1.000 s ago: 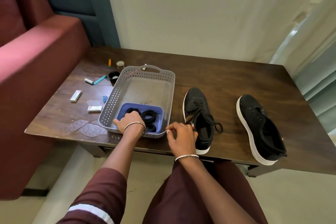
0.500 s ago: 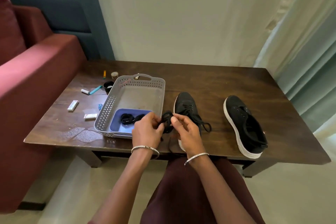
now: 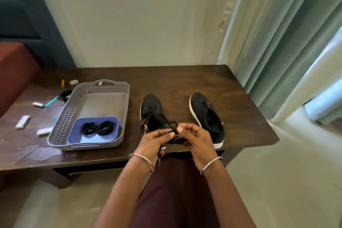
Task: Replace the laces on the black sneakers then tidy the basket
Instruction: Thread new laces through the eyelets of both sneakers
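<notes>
Loosening a coiled black shoelace (image 3: 176, 140) looks like the step in hand. The left hand (image 3: 153, 143) and right hand (image 3: 197, 139) each pinch it between thumb and fingertips at lower centre, over the near edge of the dark wooden worktop (image 3: 185, 79). Just behind them lies the laced black canvas sneaker (image 3: 151, 109) with its white sole. The second black sneaker (image 3: 203, 113), right of centre, seems to have bare eyelets. Next, I judge, a lace tip must be found and fed through the lowest eyelets, which calls for a free end and a steadied shoe. Two more black lace coils (image 3: 98, 128) sit in a blue tray (image 3: 75, 136) inside the grey perforated plastic basket (image 3: 63, 122) at left. Room is open between the shoes and at the worktop's far right. The second sneaker's heel lies near the front edge, and a wet patch (image 3: 43, 152) spreads at lower left.
</notes>
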The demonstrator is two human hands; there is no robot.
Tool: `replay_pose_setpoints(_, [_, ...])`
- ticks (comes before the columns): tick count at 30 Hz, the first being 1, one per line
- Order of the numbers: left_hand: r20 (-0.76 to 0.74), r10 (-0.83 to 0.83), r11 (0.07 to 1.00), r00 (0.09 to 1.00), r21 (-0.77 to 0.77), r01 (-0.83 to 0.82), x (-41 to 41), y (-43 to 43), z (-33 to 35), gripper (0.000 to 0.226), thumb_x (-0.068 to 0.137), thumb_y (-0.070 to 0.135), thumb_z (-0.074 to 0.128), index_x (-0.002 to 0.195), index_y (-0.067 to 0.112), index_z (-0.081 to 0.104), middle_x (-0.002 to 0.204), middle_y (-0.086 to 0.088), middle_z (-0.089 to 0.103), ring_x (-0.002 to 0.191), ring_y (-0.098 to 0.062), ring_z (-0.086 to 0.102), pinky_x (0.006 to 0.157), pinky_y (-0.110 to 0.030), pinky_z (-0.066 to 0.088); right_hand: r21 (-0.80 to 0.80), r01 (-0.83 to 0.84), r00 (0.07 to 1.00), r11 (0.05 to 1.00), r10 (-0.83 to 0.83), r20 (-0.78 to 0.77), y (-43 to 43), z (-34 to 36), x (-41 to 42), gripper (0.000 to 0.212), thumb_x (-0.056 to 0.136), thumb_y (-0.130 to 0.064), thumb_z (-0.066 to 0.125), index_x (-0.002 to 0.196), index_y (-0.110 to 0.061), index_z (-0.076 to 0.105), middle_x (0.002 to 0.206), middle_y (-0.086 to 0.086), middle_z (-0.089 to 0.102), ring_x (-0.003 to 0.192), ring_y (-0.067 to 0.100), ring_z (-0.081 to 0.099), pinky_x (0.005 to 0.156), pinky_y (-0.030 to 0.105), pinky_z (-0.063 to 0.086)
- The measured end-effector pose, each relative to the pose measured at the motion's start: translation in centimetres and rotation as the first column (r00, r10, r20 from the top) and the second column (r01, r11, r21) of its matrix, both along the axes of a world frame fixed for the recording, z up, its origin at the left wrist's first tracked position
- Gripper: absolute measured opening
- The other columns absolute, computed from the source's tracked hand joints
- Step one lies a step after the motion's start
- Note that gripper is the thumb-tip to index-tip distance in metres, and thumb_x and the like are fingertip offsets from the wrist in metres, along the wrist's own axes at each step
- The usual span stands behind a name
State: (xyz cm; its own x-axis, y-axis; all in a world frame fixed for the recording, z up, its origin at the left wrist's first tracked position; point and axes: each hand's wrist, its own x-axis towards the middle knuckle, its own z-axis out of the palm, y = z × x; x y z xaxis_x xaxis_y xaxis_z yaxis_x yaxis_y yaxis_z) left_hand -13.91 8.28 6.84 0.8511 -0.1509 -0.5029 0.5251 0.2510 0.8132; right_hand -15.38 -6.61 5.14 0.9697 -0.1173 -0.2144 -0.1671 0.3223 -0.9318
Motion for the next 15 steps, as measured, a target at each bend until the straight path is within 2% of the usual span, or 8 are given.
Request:
replay_pose_setpoints(2, [0.035, -0.039, 0.997, 0.999, 0.069, 0.036, 0.5, -0.5, 0.0, 0.016, 0.086, 0.009, 0.072, 0.102, 0.004, 0.071, 0.060, 0.002, 0.058, 0.046, -0.005, 0.043, 0.034, -0.015, 0.028, 0.112, 0.044, 0.999, 0.993, -0.043, -0.016, -0.9, 0.2, 0.1, 0.016, 0.086, -0.013, 0.071, 0.101, -0.007, 0.073, 0.089, 0.007, 0.074, 0.086, 0.019, 0.069, 0.083, 0.036, 0.051])
replay_pose_setpoints(4, [0.128, -0.075, 0.973, 0.989, 0.224, 0.045, 1.1, -0.5, -0.3, 0.008, 0.086, 0.013, 0.074, 0.093, 0.010, 0.075, 0.058, 0.007, 0.061, 0.049, -0.004, 0.048, 0.042, -0.013, 0.037, 0.173, 0.076, 0.997, 0.982, -0.071, -0.031, -1.8, 0.3, 0.1, 0.017, 0.091, -0.010, 0.066, 0.106, -0.005, 0.071, 0.089, 0.005, 0.073, 0.086, 0.017, 0.070, 0.081, 0.033, 0.054])
replay_pose_setpoints(6, [0.250, -0.148, 0.883, 0.957, 0.469, 0.014, 1.8, -0.2, -0.8, 0.003, 0.084, 0.023, 0.077, 0.083, 0.021, 0.077, 0.067, 0.010, 0.071, 0.064, -0.005, 0.060, 0.062, -0.019, 0.047, 0.145, 0.115, 0.993, 0.983, -0.111, -0.041, -2.7, 0.0, 0.2, 0.020, 0.091, -0.009, 0.066, 0.110, -0.006, 0.071, 0.086, 0.000, 0.070, 0.081, 0.013, 0.065, 0.079, 0.033, 0.051])
replay_pose_setpoints(7, [0.273, -0.210, 0.831, 0.939, 0.556, 0.025, 2.0, 0.0, -0.9, 0.007, 0.085, 0.029, 0.077, 0.081, 0.024, 0.078, 0.071, 0.010, 0.073, 0.066, -0.003, 0.061, 0.065, -0.022, 0.047, 0.113, 0.138, 0.990, 0.984, -0.134, -0.042, -3.2, -0.2, 0.3, 0.021, 0.089, -0.008, 0.068, 0.110, -0.008, 0.072, 0.084, -0.001, 0.067, 0.074, 0.010, 0.060, 0.076, 0.029, 0.050])
replay_pose_setpoints(8, [0.262, -0.261, 0.805, 0.929, 0.591, 0.059, 2.1, 0.4, -1.0, 0.009, 0.086, 0.032, 0.075, 0.081, 0.024, 0.077, 0.071, 0.010, 0.073, 0.062, 0.000, 0.059, 0.061, -0.023, 0.044, 0.071, 0.155, 0.988, 0.985, -0.152, -0.041, -3.7, -0.4, 0.3, 0.023, 0.087, -0.006, 0.070, 0.110, -0.008, 0.072, 0.081, -0.003, 0.065, 0.067, 0.006, 0.054, 0.069, 0.023, 0.049])
replay_pose_setpoints(10, [0.198, -0.309, 0.835, 0.930, 0.525, 0.166, 2.3, 0.9, -0.8, 0.009, 0.087, 0.027, 0.074, 0.089, 0.019, 0.076, 0.069, 0.010, 0.072, 0.053, 0.003, 0.055, 0.052, -0.015, 0.040, -0.004, 0.168, 0.985, 0.986, -0.168, -0.035, -4.6, -0.6, 0.3, 0.026, 0.084, -0.002, 0.073, 0.110, -0.007, 0.072, 0.082, -0.005, 0.066, 0.062, 0.001, 0.050, 0.058, 0.015, 0.044])
replay_pose_setpoints(12, [0.145, -0.343, 0.851, 0.928, 0.466, 0.241, 2.4, 1.6, -0.7, 0.012, 0.084, 0.018, 0.077, 0.095, 0.013, 0.075, 0.071, 0.003, 0.069, 0.058, -0.001, 0.055, 0.052, -0.011, 0.041, -0.068, 0.153, 0.988, 0.986, -0.154, -0.010, -5.4, -0.6, 0.3, 0.027, 0.082, -0.003, 0.076, 0.108, -0.008, 0.073, 0.085, -0.002, 0.070, 0.066, 0.002, 0.055, 0.057, 0.014, 0.044])
replay_pose_setpoints(15, [0.134, -0.428, 0.808, 0.894, 0.500, 0.311, 2.6, 2.8, 0.1, 0.003, 0.087, 0.008, 0.072, 0.085, 0.008, 0.075, 0.074, 0.004, 0.073, 0.068, -0.003, 0.063, 0.067, -0.012, 0.047, -0.266, 0.089, 0.996, 0.960, -0.080, 0.043, -6.5, -0.3, 0.3, 0.024, 0.078, -0.008, 0.081, 0.101, -0.010, 0.076, 0.089, 0.003, 0.075, 0.080, 0.008, 0.067, 0.069, 0.017, 0.051])
